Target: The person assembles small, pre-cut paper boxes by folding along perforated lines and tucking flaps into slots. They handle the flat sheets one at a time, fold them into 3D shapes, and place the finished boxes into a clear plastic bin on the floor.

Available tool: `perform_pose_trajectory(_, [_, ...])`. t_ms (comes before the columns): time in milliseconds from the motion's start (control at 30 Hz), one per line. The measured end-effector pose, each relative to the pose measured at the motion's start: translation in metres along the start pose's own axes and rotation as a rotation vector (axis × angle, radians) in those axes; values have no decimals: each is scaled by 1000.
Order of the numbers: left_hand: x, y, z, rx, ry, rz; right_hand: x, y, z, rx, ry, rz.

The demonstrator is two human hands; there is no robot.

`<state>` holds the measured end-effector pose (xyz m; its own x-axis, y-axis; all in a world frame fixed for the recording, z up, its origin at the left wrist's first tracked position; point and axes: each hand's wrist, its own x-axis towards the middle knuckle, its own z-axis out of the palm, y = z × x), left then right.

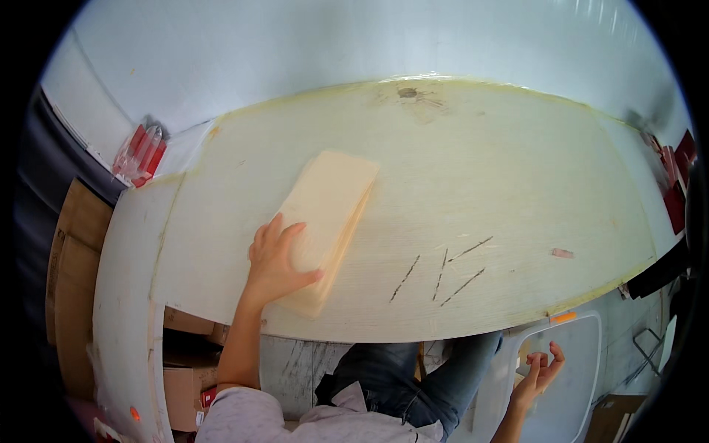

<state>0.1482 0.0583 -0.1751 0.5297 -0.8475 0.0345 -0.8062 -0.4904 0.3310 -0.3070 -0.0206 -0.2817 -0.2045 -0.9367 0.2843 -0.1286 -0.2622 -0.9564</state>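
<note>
A stack of long cream-coloured sheets or flat paper pieces [332, 188] lies slanted on the left-middle part of the table, slightly blurred. Its layered edge shows along the right side. My left hand [275, 258] rests on the stack's near part, fingers spread and thumb toward the right edge. Beyond the table's front edge, my right hand [543, 371] is over a translucent plastic bin [591, 384]. Its fingers are apart and loosely bent, with nothing seen in them.
The pale table [458, 170] has several dark scratch marks near its front and a small pink piece [562, 253] at right. Red packages [140, 153] stand at the far left. Cardboard boxes [81, 280] are beside the table's left end. White sheeting [354, 44] rises behind.
</note>
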Motion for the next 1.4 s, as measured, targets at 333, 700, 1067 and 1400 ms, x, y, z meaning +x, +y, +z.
perform_pose_trajectory(333, [-9,-16,3,-234,49,39,-11,1,9,203,-145,186])
perform_pose_trajectory(700, [-14,-7,3,-159,12,-29,-36,-5,14,359,-274,426])
perform_pose_trajectory(1067, [-16,-14,8,-125,69,41,-41,-7,16,332,-364,431])
perform_pose_trajectory(1400, [-14,-20,-12,-523,318,137,-45,-9,22,342,-360,414])
